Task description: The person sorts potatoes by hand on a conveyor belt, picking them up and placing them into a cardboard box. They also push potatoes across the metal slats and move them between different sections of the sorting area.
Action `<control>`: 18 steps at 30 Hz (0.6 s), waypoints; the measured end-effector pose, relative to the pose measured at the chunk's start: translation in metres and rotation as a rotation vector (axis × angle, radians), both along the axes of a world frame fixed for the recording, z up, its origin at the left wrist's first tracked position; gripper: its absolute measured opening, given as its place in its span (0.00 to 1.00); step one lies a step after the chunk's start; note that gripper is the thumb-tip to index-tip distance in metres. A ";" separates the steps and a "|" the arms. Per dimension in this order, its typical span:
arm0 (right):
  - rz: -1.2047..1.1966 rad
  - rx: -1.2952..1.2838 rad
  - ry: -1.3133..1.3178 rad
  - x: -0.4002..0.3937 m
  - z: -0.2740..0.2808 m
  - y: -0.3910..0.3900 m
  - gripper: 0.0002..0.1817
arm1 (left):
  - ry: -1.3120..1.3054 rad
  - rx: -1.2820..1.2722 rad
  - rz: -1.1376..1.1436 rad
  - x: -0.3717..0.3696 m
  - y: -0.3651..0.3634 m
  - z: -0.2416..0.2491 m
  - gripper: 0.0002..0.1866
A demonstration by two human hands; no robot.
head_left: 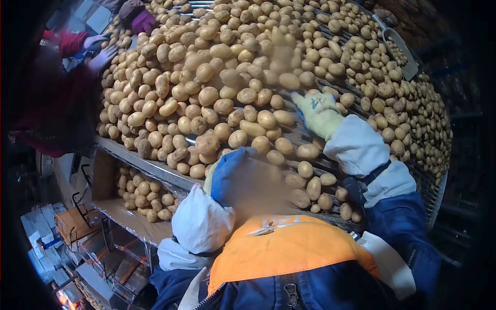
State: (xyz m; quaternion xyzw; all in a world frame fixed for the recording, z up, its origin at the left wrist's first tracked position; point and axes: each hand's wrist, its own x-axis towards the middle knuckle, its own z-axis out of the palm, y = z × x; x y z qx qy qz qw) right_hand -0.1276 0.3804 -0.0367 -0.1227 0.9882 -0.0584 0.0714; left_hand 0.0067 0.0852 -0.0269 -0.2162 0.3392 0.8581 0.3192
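Note:
A wide layer of potatoes (209, 96) lies on a slatted metal sorting table (338, 106) in front of me. My left hand (227, 173), in a glove with a blue palm, is at the table's near edge. Its visible fingers stretch right, apart from any grip, but a brown blur hides part of it. Farther out, my right hand (319, 111) wears a pale yellow glove with blue on the palm side. It rests among the potatoes with its back up and fingers extended, touching the slats or potatoes, and I see nothing held in it.
A box of potatoes (147, 194) sits below the metal rim (150, 164) at left. A co-worker's gloved hands (103, 56) and a purple glove (143, 22) are at the far left. A scoop (403, 49) lies on potatoes at far right.

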 end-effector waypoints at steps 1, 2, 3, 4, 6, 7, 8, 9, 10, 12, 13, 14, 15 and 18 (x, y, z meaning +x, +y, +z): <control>0.057 0.074 -0.024 -0.005 0.003 -0.006 0.15 | 0.001 -0.002 0.008 -0.001 0.000 0.004 0.23; 0.113 0.149 -0.049 -0.009 0.008 -0.012 0.15 | -0.010 0.034 0.022 0.000 0.000 0.007 0.25; 0.091 0.118 -0.061 -0.010 0.013 -0.012 0.13 | -0.027 0.073 0.033 0.003 0.001 0.010 0.26; 0.099 0.122 -0.060 -0.013 0.023 -0.012 0.13 | -0.026 0.076 0.041 0.003 0.004 0.013 0.26; -0.057 -0.038 -0.235 -0.012 0.039 -0.012 0.18 | -0.180 0.155 0.032 0.001 0.006 0.019 0.30; -0.104 -0.281 -0.113 -0.007 0.018 0.002 0.24 | -0.116 0.216 -0.036 0.000 0.003 0.010 0.31; -0.085 -0.285 -0.107 0.001 0.025 -0.010 0.24 | -0.105 0.212 -0.020 -0.001 0.001 0.008 0.31; -0.149 -0.501 -0.201 0.017 0.038 -0.027 0.25 | -0.119 0.284 0.006 0.001 0.002 0.008 0.32; -0.209 -0.717 -0.303 0.035 0.052 -0.041 0.26 | -0.132 0.355 0.036 0.003 0.003 0.006 0.32; 0.066 -0.774 -0.413 0.066 0.091 -0.070 0.29 | -0.125 0.547 0.072 0.005 0.004 -0.014 0.35; 0.059 -0.789 -0.435 0.074 0.084 -0.079 0.28 | -0.090 0.438 0.138 0.010 0.009 -0.017 0.32; 0.065 -0.808 -0.464 0.076 0.076 -0.083 0.27 | 0.123 0.353 0.148 0.025 0.007 -0.026 0.32; 0.032 -0.854 -0.423 0.073 0.077 -0.092 0.26 | 0.025 0.297 0.167 0.027 0.006 -0.027 0.32; -0.049 -0.941 -0.320 0.060 0.061 -0.102 0.25 | 0.026 0.388 0.049 0.037 -0.038 -0.015 0.28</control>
